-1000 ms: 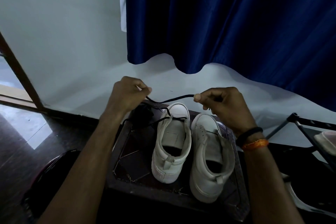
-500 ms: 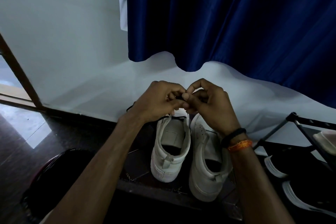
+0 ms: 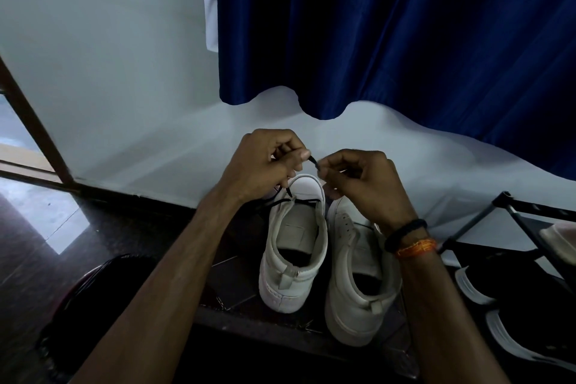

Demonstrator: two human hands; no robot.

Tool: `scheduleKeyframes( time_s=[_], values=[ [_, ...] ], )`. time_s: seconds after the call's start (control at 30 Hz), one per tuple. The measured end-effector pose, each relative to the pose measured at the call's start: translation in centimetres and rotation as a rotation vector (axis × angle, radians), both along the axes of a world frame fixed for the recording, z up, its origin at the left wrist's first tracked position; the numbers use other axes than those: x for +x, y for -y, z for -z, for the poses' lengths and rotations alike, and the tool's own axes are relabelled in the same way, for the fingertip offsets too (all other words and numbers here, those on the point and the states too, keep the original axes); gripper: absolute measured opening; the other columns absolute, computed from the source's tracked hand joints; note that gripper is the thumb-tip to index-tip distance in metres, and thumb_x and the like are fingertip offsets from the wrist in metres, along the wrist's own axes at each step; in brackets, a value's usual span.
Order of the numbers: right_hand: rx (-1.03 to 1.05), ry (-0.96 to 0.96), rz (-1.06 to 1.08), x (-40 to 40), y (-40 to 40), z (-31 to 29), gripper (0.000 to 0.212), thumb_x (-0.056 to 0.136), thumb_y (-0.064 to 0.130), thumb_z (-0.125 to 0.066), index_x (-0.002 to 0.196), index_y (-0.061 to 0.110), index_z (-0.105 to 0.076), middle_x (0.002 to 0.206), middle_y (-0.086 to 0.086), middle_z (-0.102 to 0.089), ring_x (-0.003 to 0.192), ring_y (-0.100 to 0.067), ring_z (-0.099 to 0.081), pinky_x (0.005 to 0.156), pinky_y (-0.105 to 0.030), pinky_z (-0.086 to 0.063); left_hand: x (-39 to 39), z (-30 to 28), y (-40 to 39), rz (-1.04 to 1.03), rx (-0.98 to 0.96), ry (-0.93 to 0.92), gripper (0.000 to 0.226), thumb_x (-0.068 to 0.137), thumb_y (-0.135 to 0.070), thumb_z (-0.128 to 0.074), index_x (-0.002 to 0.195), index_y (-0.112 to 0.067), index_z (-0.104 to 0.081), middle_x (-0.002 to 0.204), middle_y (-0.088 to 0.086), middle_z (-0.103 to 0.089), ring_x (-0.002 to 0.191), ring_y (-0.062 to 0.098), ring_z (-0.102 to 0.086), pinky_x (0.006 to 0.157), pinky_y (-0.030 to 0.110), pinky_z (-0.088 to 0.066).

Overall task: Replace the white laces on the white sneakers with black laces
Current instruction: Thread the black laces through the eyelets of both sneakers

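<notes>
Two white sneakers stand side by side on a dark tiled stool [image 3: 237, 293], heels toward me: the left sneaker [image 3: 293, 246] and the right sneaker [image 3: 358, 277]. A black lace [image 3: 296, 202] crosses the front eyelets of the left sneaker. Above its toe, my left hand [image 3: 265, 165] and my right hand [image 3: 364, 184] each pinch the lace near a tip, with a short black piece showing between the fingertips. The right sneaker shows bare eyelets with no lace visible.
A blue curtain [image 3: 405, 25] hangs over the white wall behind. A black shoe rack [image 3: 530, 221] with dark shoes [image 3: 514, 315] stands at the right. A dark rounded object [image 3: 93, 296] sits at the lower left on the glossy floor.
One second ago my hands held the lace stretched wide apart. They came together over the left sneaker's toe, and have now parted slightly with the lace tips between them.
</notes>
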State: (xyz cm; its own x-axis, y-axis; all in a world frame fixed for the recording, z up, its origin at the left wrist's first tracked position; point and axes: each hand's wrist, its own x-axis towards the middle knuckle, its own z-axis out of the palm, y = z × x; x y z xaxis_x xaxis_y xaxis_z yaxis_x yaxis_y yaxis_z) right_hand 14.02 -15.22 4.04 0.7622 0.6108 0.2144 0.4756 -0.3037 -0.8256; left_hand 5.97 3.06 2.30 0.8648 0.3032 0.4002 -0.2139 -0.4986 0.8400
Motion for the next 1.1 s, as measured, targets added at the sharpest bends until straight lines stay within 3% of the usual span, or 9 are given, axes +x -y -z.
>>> scheduleKeyframes(
  time_s=[0.13, 0.3, 0.47, 0.63, 0.7, 0.8, 0.9, 1.0, 1.1],
  values=[
    [0.047, -0.127, -0.074, -0.4, -0.61, -0.08, 0.011, 0.092, 0.015, -0.073, 0.1, 0.009, -0.077, 0.084, -0.006, -0.077, 0.076, -0.021, -0.076, 0.068, -0.031, -0.06, 0.15, 0.24, 0.41, 0.04, -0.031, -0.005, 0.009, 0.095, -0.014, -0.068, 0.089, -0.009, -0.072, 0.071, 0.003, -0.07, 0.06, 0.017, -0.068, 0.051, 0.026, -0.054],
    [0.095, -0.156, -0.04, -0.24, -0.52, 0.06, 0.009, 0.093, 0.012, -0.071, 0.095, 0.006, -0.077, 0.079, -0.01, -0.076, 0.072, -0.025, -0.075, 0.067, -0.034, -0.059, 0.14, 0.27, 0.32, 0.012, -0.004, -0.015, 0.011, 0.095, -0.018, -0.069, 0.086, -0.011, -0.072, 0.07, 0.001, -0.071, 0.055, 0.015, -0.067, 0.052, 0.023, -0.054],
    [0.15, -0.226, -0.023, -0.25, -0.38, 0.08, 0.019, 0.092, 0.0, -0.067, 0.108, 0.006, -0.074, 0.085, -0.012, -0.078, 0.08, -0.024, -0.077, 0.075, -0.036, -0.062, 0.22, 0.46, 0.47, 0.011, 0.05, -0.028, 0.01, 0.095, -0.018, -0.069, 0.088, -0.01, -0.072, 0.071, -0.001, -0.071, 0.057, 0.011, -0.068, 0.051, 0.017, -0.05],
    [0.197, -0.135, 0.001, -0.33, -0.33, 0.1, 0.009, 0.091, 0.005, -0.071, 0.098, 0.003, -0.076, 0.081, -0.01, -0.077, 0.075, -0.023, -0.076, 0.071, -0.032, -0.061, 0.26, 0.6, 0.36, 0.012, 0.072, -0.046, 0.007, 0.094, -0.017, -0.07, 0.09, -0.011, -0.073, 0.071, -0.004, -0.07, 0.057, 0.009, -0.066, 0.053, 0.019, -0.051],
    [0.186, -0.117, 0.018, -0.29, -0.31, 0.22, 0.008, 0.091, 0.003, -0.071, 0.098, 0.004, -0.075, 0.081, -0.009, -0.077, 0.075, -0.022, -0.076, 0.073, -0.036, -0.063, 0.28, 0.69, 0.13, 0.046, 0.089, -0.046, 0.005, 0.091, -0.017, -0.073, 0.096, -0.018, -0.074, 0.083, -0.01, -0.072, 0.064, 0.012, -0.066, 0.058, 0.025, -0.054],
    [0.185, -0.124, 0.026, -0.39, -0.42, 0.09, 0.01, 0.091, 0.001, -0.07, 0.1, 0.006, -0.07, 0.083, -0.01, -0.078, 0.077, -0.023, -0.076, 0.073, -0.038, -0.063, 0.25, 0.59, -0.07, 0.124, 0.165, -0.038, 0.027, 0.086, -0.019, -0.078, 0.112, -0.025, -0.073, 0.106, -0.014, -0.07, 0.065, 0.013, -0.062, 0.064, 0.024, -0.055],
    [0.185, -0.17, 0.032, -0.49, -0.46, -0.15, 0.013, 0.091, 0.001, -0.069, 0.1, 0.007, -0.063, 0.082, -0.01, -0.077, 0.075, -0.024, -0.076, 0.072, -0.037, -0.063, 0.2, 0.58, 0.42, 0.129, 0.216, -0.004, 0.028, 0.083, -0.02, -0.081, 0.11, -0.025, -0.077, 0.09, -0.021, -0.066, 0.058, 0.014, -0.056, 0.06, 0.021, -0.049],
    [0.18, -0.217, 0.049, -0.81, -0.6, -0.23, 0.014, 0.091, 0.004, -0.071, 0.1, 0.008, -0.061, 0.079, -0.011, -0.077, 0.07, -0.023, -0.075, 0.071, -0.035, -0.061, 0.32, 0.71, 0.59, 0.07, 0.231, 0.034, 0.015, 0.083, -0.016, -0.081, 0.098, -0.02, -0.08, 0.079, -0.017, -0.068, 0.064, 0.009, -0.06, 0.062, 0.016, -0.047],
    [0.074, -0.18, 0.098, -0.96, -0.47, -0.33, 0.021, 0.09, 0.026, -0.075, 0.096, 0.008, -0.065, 0.077, -0.006, -0.077, 0.07, -0.019, -0.075, 0.07, -0.035, -0.062, 0.56, 0.89, 0.43, 0.039, 0.242, 0.03, 0.006, 0.084, -0.018, -0.08, 0.09, -0.017, -0.081, 0.078, -0.011, -0.071, 0.075, 0.009, -0.064, 0.066, 0.015, -0.047]
  ],
)
